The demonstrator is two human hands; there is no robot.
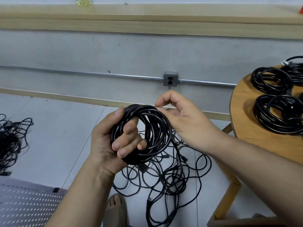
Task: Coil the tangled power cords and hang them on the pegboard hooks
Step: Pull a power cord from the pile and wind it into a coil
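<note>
Floor [57,128] carried tangled cords [164,177]; finished coils [270,81] sat on bench [246,125]; left grip [106,145] clutched coil [157,122], right grip [185,122] pinched its top; none hung.

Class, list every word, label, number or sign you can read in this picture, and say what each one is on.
None can be read.
Yellow sticker, cut off at the top edge: marks too blurred.
White tag on a coiled cord on the table: too small.
Outlet box: no lettering shows.

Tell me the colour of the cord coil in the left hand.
The coil is black, head view.
</note>
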